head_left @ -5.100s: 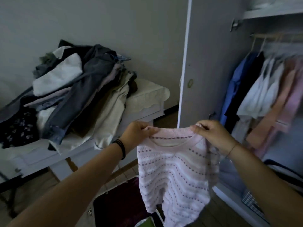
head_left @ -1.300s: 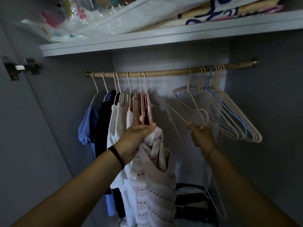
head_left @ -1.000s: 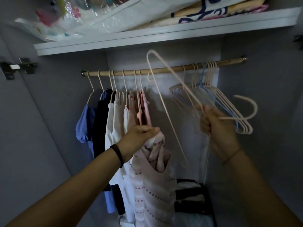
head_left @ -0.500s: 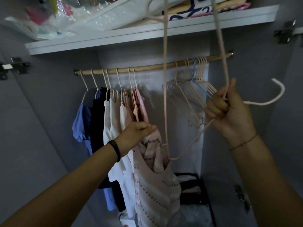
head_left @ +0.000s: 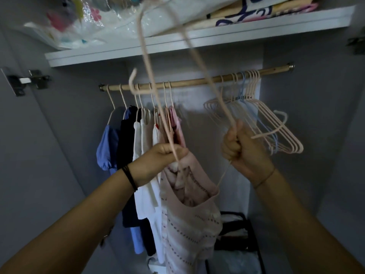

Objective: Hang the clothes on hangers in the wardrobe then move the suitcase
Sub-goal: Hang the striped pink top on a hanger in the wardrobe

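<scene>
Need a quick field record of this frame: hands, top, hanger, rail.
left hand: grips pink striped top at the neckline
right hand: grips pink hanger, held off the rail
pink hanger: tilted, lower end at the top's neck opening, not fully in
rail: hung clothes on the left, empty hangers bunched on the right
shelf: bagged items above the rail

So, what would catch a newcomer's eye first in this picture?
The two hands in the middle come first: the left hand holds a pink striped sweater by its neck, and the right hand grips a pale hanger tilted up toward the shelf. Behind them, clothes hang at the left of the rod and empty hangers bunch at its right.
</scene>
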Available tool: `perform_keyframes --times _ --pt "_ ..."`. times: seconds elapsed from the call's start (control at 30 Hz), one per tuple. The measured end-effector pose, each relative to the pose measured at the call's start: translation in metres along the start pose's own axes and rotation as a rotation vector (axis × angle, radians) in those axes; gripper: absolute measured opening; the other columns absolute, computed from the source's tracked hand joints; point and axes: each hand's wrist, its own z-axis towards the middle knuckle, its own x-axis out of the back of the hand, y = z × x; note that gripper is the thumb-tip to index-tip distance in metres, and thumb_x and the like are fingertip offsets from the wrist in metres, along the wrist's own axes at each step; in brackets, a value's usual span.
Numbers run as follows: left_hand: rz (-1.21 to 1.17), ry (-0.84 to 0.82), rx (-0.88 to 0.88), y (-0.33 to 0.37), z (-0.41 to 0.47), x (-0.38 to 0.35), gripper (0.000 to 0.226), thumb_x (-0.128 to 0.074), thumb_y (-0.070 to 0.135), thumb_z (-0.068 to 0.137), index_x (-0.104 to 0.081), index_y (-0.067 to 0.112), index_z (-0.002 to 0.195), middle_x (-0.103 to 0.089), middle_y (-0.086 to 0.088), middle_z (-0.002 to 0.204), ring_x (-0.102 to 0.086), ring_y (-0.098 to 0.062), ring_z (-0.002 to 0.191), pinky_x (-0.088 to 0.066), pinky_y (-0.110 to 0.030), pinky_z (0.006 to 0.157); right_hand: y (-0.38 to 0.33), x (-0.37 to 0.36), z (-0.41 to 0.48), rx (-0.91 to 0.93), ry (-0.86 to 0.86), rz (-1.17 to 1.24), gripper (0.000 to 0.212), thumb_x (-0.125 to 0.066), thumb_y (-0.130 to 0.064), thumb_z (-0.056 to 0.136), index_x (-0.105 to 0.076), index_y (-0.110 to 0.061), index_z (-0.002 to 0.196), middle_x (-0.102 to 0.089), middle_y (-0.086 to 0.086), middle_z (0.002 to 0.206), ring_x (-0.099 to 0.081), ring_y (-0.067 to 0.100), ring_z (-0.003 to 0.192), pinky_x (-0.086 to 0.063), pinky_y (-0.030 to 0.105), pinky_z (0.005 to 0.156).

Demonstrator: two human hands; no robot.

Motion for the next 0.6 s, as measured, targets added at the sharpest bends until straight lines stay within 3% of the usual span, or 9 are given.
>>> perform_keyframes --times 0.13,0.23,0.33,0.4,0.47,0.53,0.6 --pt "-0.249 0.157 0.062 -0.011 -0.009 0.03 0.04 -0.059 0.024 0.083 -0.062 -0.011 0.103 -0.067 -0.021 0.09 -0.066 -0.025 0.079 -0.056 -0.031 0.076 0.032 0.021 -0.015 -0.188 0.053 -0.267 0.043 -0.067 -0.063 0.071 -0.058 -0.023 0.058 -0.03 -0.007 0.046 -0.022 0.007 0.04 -0.019 0.019 0.042" --pt "-0.33 0.329 0.105 -0.027 -0.017 0.044 0.023 -0.056 0.016 0.088 -0.071 0.0 0.082 -0.071 -0.013 0.074 -0.068 -0.021 0.067 -0.056 -0.026 0.061 0.038 0.028 -0.029 -0.293 0.08 -0.394 0.035 -0.055 -0.043 0.084 -0.061 -0.019 0.059 -0.032 -0.004 0.045 -0.022 0.008 0.04 -0.019 0.018 0.04" --pt "-0.308 0.491 0.142 -0.043 -0.025 0.052 0.039 -0.051 0.008 0.094 -0.073 0.012 0.062 -0.069 -0.007 0.062 -0.064 -0.018 0.058 -0.053 -0.021 0.052 0.028 0.032 -0.034 -0.366 0.083 -0.449 0.031 -0.048 -0.03 0.088 -0.054 -0.008 0.067 -0.03 -0.002 0.043 -0.021 0.008 0.037 -0.019 0.014 0.038" --pt "-0.283 0.577 0.148 -0.048 -0.03 0.053 0.036 -0.051 0.015 0.096 -0.068 0.008 0.064 -0.067 -0.008 0.06 -0.062 -0.017 0.053 -0.052 -0.022 0.051 0.02 0.036 -0.035 -0.405 0.074 -0.477 0.035 -0.051 -0.037 0.082 -0.05 -0.004 0.07 -0.029 -0.001 0.041 -0.02 0.008 0.035 -0.02 0.013 0.037" --pt "-0.218 0.653 0.11 -0.05 -0.032 0.052 0.035 -0.056 0.023 0.093 -0.063 -0.002 0.07 -0.064 -0.014 0.064 -0.058 -0.023 0.057 -0.049 -0.027 0.057 0.015 0.038 -0.035 -0.433 0.059 -0.5 0.053 -0.066 -0.054 0.07 -0.052 -0.003 0.07 -0.029 -0.001 0.04 -0.02 0.008 0.033 -0.021 0.012 0.036" --pt "-0.148 0.723 0.077 -0.051 -0.03 0.047 0.035 -0.057 0.02 0.093 -0.061 -0.003 0.066 -0.061 -0.014 0.06 -0.054 -0.024 0.057 -0.045 -0.029 0.059 0.013 0.036 -0.037 -0.483 0.036 -0.527 0.068 -0.077 -0.069 0.048 -0.056 -0.007 0.066 -0.03 -0.001 0.039 -0.021 0.008 0.032 -0.022 0.011 0.035" --pt "-0.093 0.771 0.064 -0.049 -0.029 0.046 0.03 -0.056 0.012 0.093 -0.064 0.001 0.066 -0.062 -0.005 0.053 -0.055 -0.017 0.051 -0.046 -0.026 0.056 0.009 0.029 -0.039 -0.527 0.0 -0.576 0.069 -0.077 -0.073 0.04 -0.058 -0.01 0.061 -0.03 0.0 0.039 -0.022 0.008 0.032 -0.022 0.011 0.034"
